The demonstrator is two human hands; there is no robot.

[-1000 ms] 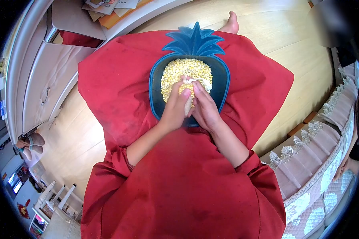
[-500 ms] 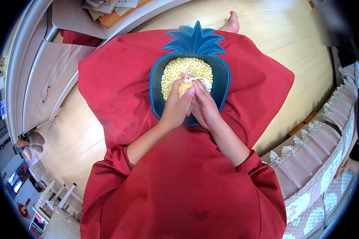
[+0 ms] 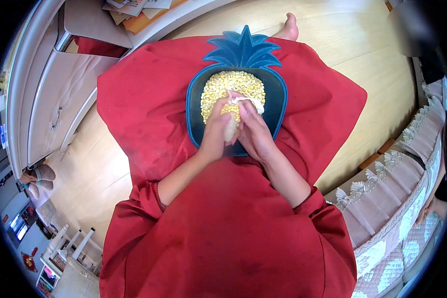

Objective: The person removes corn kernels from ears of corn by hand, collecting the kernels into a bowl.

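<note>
Between my two hands is a corn cob (image 3: 231, 128), its near end stripped pale and its far part still bearing yellow kernels. My left hand (image 3: 214, 133) wraps its left side, thumb on the cob. My right hand (image 3: 256, 133) closes round the right side, with its thumb near the kernels. Some pale husk shows by the fingertips. Beneath them a dark teal pineapple-shaped bowl (image 3: 279, 107) rests on the red cloth over my lap, its leafy end pointing away. Loose corn kernels (image 3: 233, 82) fill much of the bowl.
Red cloth (image 3: 149, 99) spreads over my legs. To the left stands a pale cabinet (image 3: 59, 99) with papers (image 3: 134, 10) on top. A lace-trimmed sofa (image 3: 382, 193) is at the right, where another person's hand (image 3: 432, 208) shows at the edge. A bare foot (image 3: 288, 30) lies beyond the bowl.
My left thumb has drawn back from the right thumb toward the left, so more of the cob's stripped near end shows. The bowl stays in place.
</note>
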